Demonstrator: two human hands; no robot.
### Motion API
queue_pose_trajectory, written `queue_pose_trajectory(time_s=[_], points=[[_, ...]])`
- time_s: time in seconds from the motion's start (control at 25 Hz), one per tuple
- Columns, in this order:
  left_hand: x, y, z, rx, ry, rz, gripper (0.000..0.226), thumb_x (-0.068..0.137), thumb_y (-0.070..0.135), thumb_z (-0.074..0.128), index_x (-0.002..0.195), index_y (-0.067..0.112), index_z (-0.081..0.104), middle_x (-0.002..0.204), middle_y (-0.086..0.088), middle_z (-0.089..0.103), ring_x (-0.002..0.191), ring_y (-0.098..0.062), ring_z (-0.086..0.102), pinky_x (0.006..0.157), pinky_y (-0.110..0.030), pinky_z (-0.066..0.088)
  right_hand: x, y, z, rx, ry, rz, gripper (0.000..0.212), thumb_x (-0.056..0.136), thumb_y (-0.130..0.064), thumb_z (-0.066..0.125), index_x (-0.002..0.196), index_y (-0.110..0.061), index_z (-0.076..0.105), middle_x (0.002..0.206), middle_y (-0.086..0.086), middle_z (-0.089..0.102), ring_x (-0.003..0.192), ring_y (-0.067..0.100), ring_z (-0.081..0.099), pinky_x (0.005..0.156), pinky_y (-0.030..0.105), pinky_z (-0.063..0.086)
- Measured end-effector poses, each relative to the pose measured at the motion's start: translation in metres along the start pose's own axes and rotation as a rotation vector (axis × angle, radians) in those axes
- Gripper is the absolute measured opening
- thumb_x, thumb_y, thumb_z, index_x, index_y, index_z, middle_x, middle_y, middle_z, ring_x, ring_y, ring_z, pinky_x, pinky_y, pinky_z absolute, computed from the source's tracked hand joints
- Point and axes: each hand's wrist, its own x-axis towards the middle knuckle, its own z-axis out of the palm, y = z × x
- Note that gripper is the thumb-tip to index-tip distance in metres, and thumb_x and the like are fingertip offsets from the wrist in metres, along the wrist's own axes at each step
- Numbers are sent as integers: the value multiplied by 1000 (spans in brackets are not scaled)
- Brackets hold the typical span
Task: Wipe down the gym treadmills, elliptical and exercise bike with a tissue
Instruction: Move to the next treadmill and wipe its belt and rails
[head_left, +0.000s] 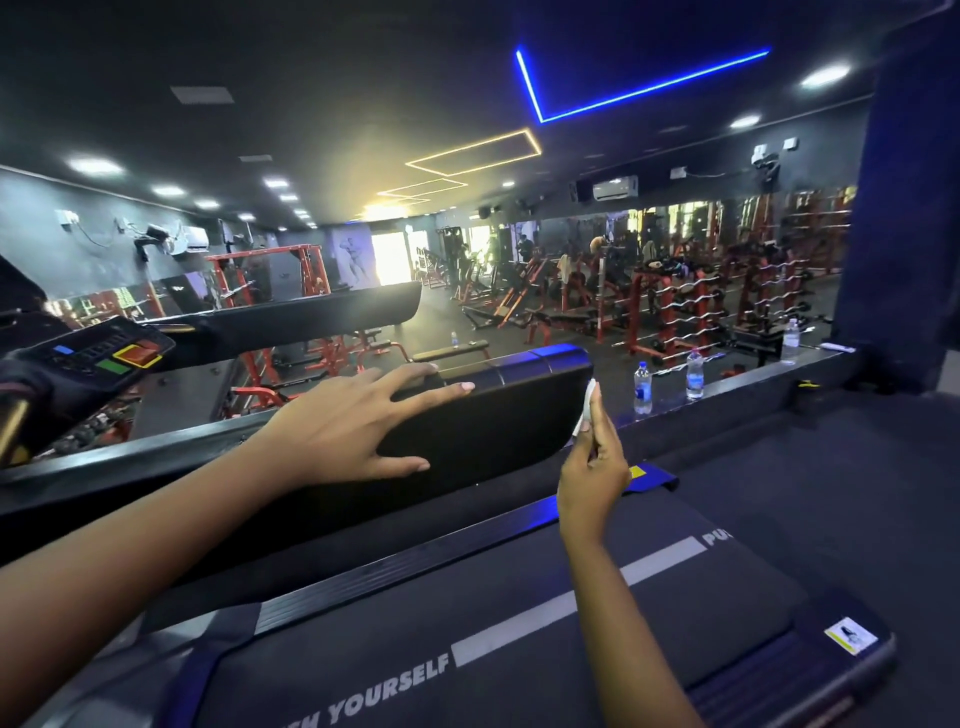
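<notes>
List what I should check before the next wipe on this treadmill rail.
1. Grip: right hand pinches the tissue, ok.
2. Contact: tissue lies against the far end of the side rail, ok.
3. Brace: left hand is spread flat on the side rail, ok.
4. Clearance: water bottles stand apart on the ledge, ok.
5. Tissue cleanliness: cannot tell.

Dim gym interior, wide-angle view, mixed artificial light.
Blue LED strip (644, 88), yellow rectangular outline lights (472, 152) and recessed spots (95, 166) on a dark ceiling; blown-out glare from a bright opening (389, 257) at the far end; blue sheen on the treadmill (415, 613); straight lines bow toward the edges; distant equipment soft.
</notes>
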Motion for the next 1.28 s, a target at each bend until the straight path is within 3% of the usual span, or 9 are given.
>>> queue_pose_trajectory(time_s=[0.2,0.32,0.52,0.64,0.72,0.88,1.0,1.12,1.28], points=[[0,-1,2,-38,-44,-9,76,80,76,19,143,51,-16,152,-4,30,117,-28,55,80,-41,56,-56,-1,11,30,120,49,48,89,13,45,129,-13,51,129,-1,54,120,5,49,101,20,41],[-1,0,0,-35,-63,-19,75,80,76,17,141,52,-20,154,-4,23,124,-29,49,87,-41,53,-94,-9,30,36,172,97,45,90,11,46,130,-10,49,131,1,53,121,5,48,100,28,41],[-20,-4,-11,-26,-94,-26,76,91,62,38,140,48,-17,158,-5,17,135,-27,38,100,-37,41,-159,-32,52,6,78,22,41,89,-9,43,129,-11,50,130,0,54,121,-1,47,98,16,42],[-59,-21,-10,-7,5,10,74,88,64,30,146,46,-11,153,-9,30,125,-29,48,86,-41,54,-164,-34,44,-47,76,-19,40,88,-5,43,126,-6,57,129,1,56,119,-5,47,95,5,36],[-85,-31,-12,2,47,26,71,87,65,26,149,43,-3,146,-11,41,113,-30,58,74,-41,58,-151,-32,41,-53,133,43,38,91,4,45,126,-6,57,129,5,57,119,4,50,91,0,35],[-129,-46,-19,44,75,34,64,92,64,16,150,40,1,141,-11,46,103,-29,63,70,-40,58,-152,-38,60,-22,157,76,42,90,11,48,125,-12,55,113,0,53,106,20,58,86,2,39],[-153,-56,-22,70,74,22,66,91,63,20,150,40,3,137,-12,49,99,-30,64,64,-39,58,-181,-47,77,-6,146,24,43,88,13,49,125,-8,53,104,-5,51,98,16,58,84,-1,37],[-167,-61,-22,92,76,15,65,92,64,16,151,40,4,136,-14,51,96,-31,64,64,-39,58,-206,-55,88,-17,129,12,45,86,15,50,124,-9,53,103,-15,49,97,-1,56,84,-1,37],[-167,-62,-19,99,90,11,68,90,64,23,150,41,1,135,-15,51,95,-32,62,67,-41,57,-241,-66,91,11,-13,-19,46,85,18,50,121,-7,61,108,-9,53,108,-9,53,89,5,40]])
